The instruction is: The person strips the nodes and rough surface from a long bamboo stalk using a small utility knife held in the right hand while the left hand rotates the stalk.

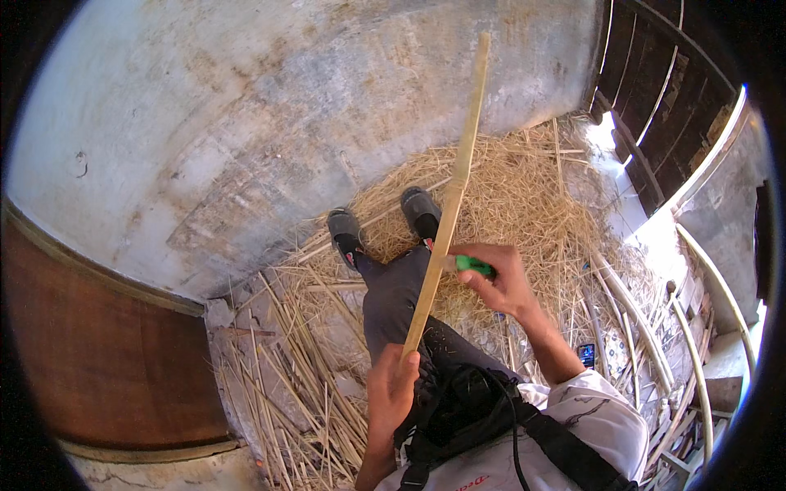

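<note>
A long, flat bamboo strip (449,214) slants up and away from my lap toward the wall. My left hand (391,388) is closed around its near end. In my right hand (503,282) is a green-handled knife (475,266), gripped with the fingers wrapped round the handle. Its short blade meets the right edge of the strip, about midway along the near half. Part of the blade is hidden behind or against the bamboo. My legs stretch out below the strip in dark trousers, ending in dark shoes.
Curly bamboo shavings (524,204) cover the floor ahead and to the right. Many split strips (315,409) lie at the left. A stained wall (270,123) stands in front, a brown door (106,344) at left. A phone (586,355) and bamboo poles (634,319) lie at right.
</note>
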`<state>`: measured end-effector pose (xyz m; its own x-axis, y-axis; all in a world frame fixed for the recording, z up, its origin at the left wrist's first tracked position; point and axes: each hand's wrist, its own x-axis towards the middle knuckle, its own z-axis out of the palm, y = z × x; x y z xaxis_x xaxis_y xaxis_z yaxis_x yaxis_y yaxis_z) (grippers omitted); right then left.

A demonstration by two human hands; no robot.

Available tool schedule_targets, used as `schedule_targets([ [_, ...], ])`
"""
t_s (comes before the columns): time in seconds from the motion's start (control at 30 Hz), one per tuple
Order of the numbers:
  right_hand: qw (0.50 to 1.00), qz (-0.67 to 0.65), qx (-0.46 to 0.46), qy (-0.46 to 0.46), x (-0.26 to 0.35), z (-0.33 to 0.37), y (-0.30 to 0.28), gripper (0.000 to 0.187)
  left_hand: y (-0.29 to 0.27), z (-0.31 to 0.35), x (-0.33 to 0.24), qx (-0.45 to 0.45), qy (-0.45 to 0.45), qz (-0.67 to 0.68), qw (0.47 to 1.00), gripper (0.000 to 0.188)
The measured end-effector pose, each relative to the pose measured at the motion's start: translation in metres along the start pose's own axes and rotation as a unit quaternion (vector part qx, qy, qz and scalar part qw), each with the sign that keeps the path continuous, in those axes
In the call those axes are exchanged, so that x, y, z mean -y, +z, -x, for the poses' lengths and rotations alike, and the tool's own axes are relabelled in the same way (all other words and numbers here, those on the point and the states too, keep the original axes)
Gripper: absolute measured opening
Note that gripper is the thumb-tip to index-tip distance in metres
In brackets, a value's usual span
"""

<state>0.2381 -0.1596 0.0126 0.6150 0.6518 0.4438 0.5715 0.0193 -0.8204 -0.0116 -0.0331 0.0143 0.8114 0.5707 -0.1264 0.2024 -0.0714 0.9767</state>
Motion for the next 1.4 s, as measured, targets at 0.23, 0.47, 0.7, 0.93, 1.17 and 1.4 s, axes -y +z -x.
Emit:
schedule_targets([
  [0.23, 0.996, -0.027, 0.06, -0.063, 0.008, 0.012, 0.02, 0.038, 0.004, -0.006, -0.006, 0.005, 0.013, 0.019, 1.0, 0.027],
  [0.47, 0.992, 0.056, 0.035, -0.111, 0.019, 0.03, 0.035, 0.04, 0.007, -0.013, -0.021, 0.04, -0.016, 0.075, 0.996, 0.042],
  [0.7, 0.986, 0.119, -0.014, -0.117, 0.031, 0.034, 0.031, 0.042, 0.012, -0.015, -0.017, 0.045, 0.007, 0.016, 0.999, 0.053],
  [0.93, 0.983, 0.152, -0.002, -0.098, 0.03, 0.031, 0.023, 0.042, 0.011, -0.008, -0.009, 0.044, 0.013, 0.001, 0.999, 0.036],
  [1.17, 0.982, 0.16, -0.01, -0.105, 0.031, 0.029, 0.027, 0.042, 0.009, -0.004, -0.012, 0.018, 0.011, -0.026, 0.999, 0.034],
  [1.4, 0.977, 0.172, -0.018, -0.128, 0.028, 0.02, 0.03, 0.044, 0.008, -0.002, -0.016, -0.003, -0.002, -0.02, 1.0, 0.034],
])
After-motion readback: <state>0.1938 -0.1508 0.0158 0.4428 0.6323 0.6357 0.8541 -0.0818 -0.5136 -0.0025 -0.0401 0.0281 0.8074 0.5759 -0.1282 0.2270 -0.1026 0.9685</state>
